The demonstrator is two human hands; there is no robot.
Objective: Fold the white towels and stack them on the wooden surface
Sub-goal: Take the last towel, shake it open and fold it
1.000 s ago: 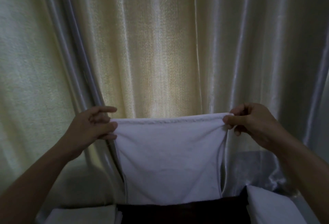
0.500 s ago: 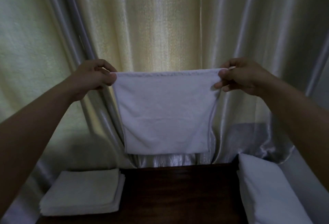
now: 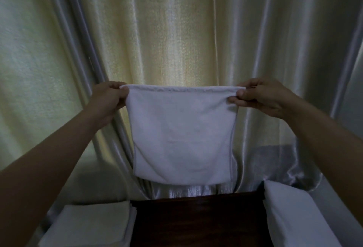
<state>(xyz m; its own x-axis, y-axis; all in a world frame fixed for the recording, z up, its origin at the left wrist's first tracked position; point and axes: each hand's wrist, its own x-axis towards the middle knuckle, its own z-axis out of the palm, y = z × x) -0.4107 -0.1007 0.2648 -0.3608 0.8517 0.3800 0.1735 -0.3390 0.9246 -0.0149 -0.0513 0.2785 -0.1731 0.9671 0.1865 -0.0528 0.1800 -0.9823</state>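
Here our fingers point(image 3: 124, 89) of the left hand point(image 3: 107, 99) pinch the top left corner of the white towel point(image 3: 182, 134), and the right hand point(image 3: 259, 97) pinches the top right corner in the same way, thumb in front. The towel hangs in the air between both hands, in front of the curtain point(image 3: 176, 30), above the far edge of the dark wooden desk point(image 3: 196, 221), not touching it.

We judge this step as bringing the towel down for the next fold. To do it well, we should keep the top edge tight and level, so the side edges stay even, and lower the bottom edge onto the wood first. The cloth is soft and can slip or wrinkle if one hand drops sooner.

No real container is visible. At the left of the desk lies a stack of folded towels point(image 3: 92, 225), where this one probably goes. At the right lies a white pillow-like thing point(image 3: 294, 217); we cannot tell what it is.
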